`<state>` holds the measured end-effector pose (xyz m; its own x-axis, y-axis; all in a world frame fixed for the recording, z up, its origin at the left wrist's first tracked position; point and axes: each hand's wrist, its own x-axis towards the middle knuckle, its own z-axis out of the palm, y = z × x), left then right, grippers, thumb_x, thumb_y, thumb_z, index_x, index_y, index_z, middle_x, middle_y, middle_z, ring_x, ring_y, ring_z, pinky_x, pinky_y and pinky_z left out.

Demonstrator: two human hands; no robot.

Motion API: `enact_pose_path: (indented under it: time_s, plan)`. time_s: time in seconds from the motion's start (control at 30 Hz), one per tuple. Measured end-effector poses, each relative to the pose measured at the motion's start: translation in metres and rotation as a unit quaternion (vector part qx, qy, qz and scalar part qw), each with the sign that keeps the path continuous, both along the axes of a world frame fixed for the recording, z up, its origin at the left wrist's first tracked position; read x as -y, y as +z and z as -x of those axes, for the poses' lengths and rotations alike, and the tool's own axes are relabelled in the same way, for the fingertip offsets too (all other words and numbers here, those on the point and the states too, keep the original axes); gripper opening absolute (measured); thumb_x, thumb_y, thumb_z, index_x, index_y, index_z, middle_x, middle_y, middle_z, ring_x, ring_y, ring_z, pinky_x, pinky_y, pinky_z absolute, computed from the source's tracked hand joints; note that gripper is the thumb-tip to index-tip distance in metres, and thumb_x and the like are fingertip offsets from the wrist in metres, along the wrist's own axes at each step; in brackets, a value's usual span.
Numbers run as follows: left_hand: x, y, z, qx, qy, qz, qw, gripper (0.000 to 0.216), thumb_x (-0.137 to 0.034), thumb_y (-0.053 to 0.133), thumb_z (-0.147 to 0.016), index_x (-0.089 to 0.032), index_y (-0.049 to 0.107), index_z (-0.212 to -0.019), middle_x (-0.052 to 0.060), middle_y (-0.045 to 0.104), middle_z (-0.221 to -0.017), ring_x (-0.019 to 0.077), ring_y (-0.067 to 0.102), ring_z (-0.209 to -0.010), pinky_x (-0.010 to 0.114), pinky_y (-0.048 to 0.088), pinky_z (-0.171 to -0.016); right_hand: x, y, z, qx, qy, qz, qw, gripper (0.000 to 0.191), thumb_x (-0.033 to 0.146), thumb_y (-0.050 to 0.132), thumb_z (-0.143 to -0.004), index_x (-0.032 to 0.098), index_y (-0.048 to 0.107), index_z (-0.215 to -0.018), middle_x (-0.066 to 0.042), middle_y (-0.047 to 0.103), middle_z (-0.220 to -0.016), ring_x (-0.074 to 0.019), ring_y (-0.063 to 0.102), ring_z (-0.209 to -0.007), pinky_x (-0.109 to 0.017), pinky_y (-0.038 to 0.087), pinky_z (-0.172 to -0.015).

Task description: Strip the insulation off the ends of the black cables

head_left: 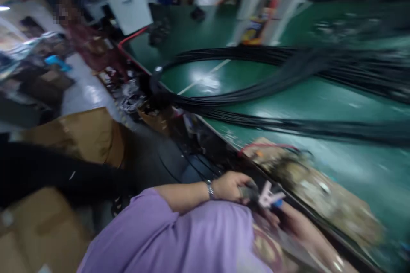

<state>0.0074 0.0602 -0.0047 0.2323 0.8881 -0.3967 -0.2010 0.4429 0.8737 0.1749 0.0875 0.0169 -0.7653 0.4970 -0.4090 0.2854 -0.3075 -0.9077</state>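
Purple shirt (198, 243) at six o'clock; left hand (228, 185) and right hand (290, 217) close together near five.
The left hand curls around a blurred dark piece (249, 190); a pale pink clip (268, 197) shows between four and five, just by the right hand, whose grip I cannot tell. Black cables (288, 72) loop over the green bench (358, 160) toward three.

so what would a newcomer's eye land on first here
Probably the big loop of black cable sprawled over the green tabletop, across the upper right. Next, the pale pink clip by the right hand, low and right of centre, though blurred. The purple shirt at the bottom also stands out.
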Motion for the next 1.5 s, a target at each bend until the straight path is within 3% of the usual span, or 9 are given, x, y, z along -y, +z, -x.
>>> enact_pose_path:
  time_s: [0.1,0.27,0.57,0.7,0.83,0.97,1.07,1.2,1.5]
  plan:
    - [0.004,0.008,0.001,-0.040,0.029,-0.009,0.999,0.030,-0.039,0.072,-0.063,-0.015,0.054,-0.063,-0.005,0.049,-0.044,0.0059,0.040,-0.039,0.020,0.034,-0.043,0.001,-0.002,0.008,-0.034,-0.153,0.209,0.965,0.041,0.059,0.060,-0.070,0.021,0.053,-0.057,0.004,0.034,-0.045,-0.0085,0.028,-0.039,-0.025,0.030,-0.041]
    - [0.001,0.014,-0.001,-0.137,0.022,-0.050,0.989,0.010,-0.024,0.062,-0.066,-0.016,0.055,-0.067,-0.005,0.049,-0.045,0.0067,0.041,-0.039,0.019,0.034,-0.043,-0.001,-0.005,0.012,-0.113,-0.204,0.331,0.915,0.039,0.048,0.073,-0.055,0.018,0.049,-0.057,0.007,0.036,-0.043,-0.0046,0.022,-0.040,-0.018,0.021,-0.040]
    - [0.006,0.000,0.000,-0.495,-0.022,-0.238,0.835,0.016,-0.013,0.053,-0.061,-0.019,0.063,-0.072,0.001,0.063,-0.060,0.0138,0.057,-0.055,0.022,0.043,-0.056,0.005,-0.013,0.006,-0.120,-0.255,0.372,0.884,0.025,0.031,0.065,-0.060,0.018,0.045,-0.058,0.007,0.042,-0.043,-0.0033,0.029,-0.038,-0.014,0.023,-0.037]
    - [0.008,-0.004,-0.003,-0.552,-0.029,-0.256,0.793,0.012,-0.015,0.055,-0.060,-0.019,0.063,-0.067,0.004,0.064,-0.060,0.0166,0.059,-0.059,0.024,0.044,-0.059,0.005,-0.015,0.006,-0.078,-0.282,0.336,0.895,0.016,0.027,0.056,-0.062,0.018,0.046,-0.055,0.004,0.047,-0.042,-0.0037,0.032,-0.036,-0.015,0.023,-0.036]
    - [0.001,-0.002,-0.005,-0.443,0.013,-0.172,0.880,0.003,-0.020,0.058,-0.060,-0.018,0.060,-0.062,0.001,0.059,-0.053,0.0120,0.051,-0.049,0.022,0.039,-0.051,0.009,-0.015,0.004,-0.056,-0.300,0.297,0.905,0.014,0.025,0.054,-0.061,0.018,0.047,-0.052,0.003,0.050,-0.040,-0.0037,0.031,-0.034,-0.017,0.022,-0.036]
    - [-0.011,0.000,0.000,-0.205,0.140,0.025,0.968,0.018,-0.032,0.059,-0.060,-0.019,0.048,-0.056,-0.007,0.039,-0.038,0.0050,0.028,-0.033,0.019,0.020,-0.035,0.013,-0.013,0.000,-0.011,-0.261,0.189,0.946,0.016,0.027,0.061,-0.060,0.017,0.051,-0.053,0.003,0.051,-0.039,-0.0044,0.032,-0.034,-0.018,0.020,-0.036]
    - [-0.009,0.002,0.001,-0.096,0.171,0.073,0.978,0.025,-0.036,0.063,-0.056,-0.018,0.045,-0.057,-0.009,0.036,-0.036,0.0033,0.025,-0.031,0.018,0.014,-0.033,0.015,-0.015,-0.004,0.015,-0.300,0.151,0.942,0.026,0.038,0.065,-0.059,0.019,0.048,-0.055,0.006,0.045,-0.038,-0.0046,0.029,-0.035,-0.020,0.018,-0.037]
    - [0.004,0.006,-0.006,-0.038,0.099,0.103,0.989,0.030,-0.041,0.066,-0.055,-0.016,0.052,-0.065,-0.007,0.043,-0.037,0.0036,0.030,-0.030,0.018,0.015,-0.032,0.016,-0.020,-0.008,-0.001,-0.364,0.163,0.917,0.032,0.044,0.067,-0.058,0.020,0.046,-0.059,0.009,0.036,-0.039,-0.0050,0.025,-0.036,-0.022,0.018,-0.039]
    - [0.008,0.012,-0.014,-0.072,-0.031,0.084,0.993,0.042,-0.053,0.069,-0.061,-0.015,0.050,-0.061,-0.002,0.055,-0.043,0.0040,0.039,-0.031,0.017,0.023,-0.033,0.021,-0.011,-0.018,-0.012,-0.332,0.041,0.942,0.031,0.047,0.061,-0.066,0.017,0.056,-0.070,0.008,0.038,-0.045,-0.0063,0.028,-0.041,-0.023,0.020,-0.041]
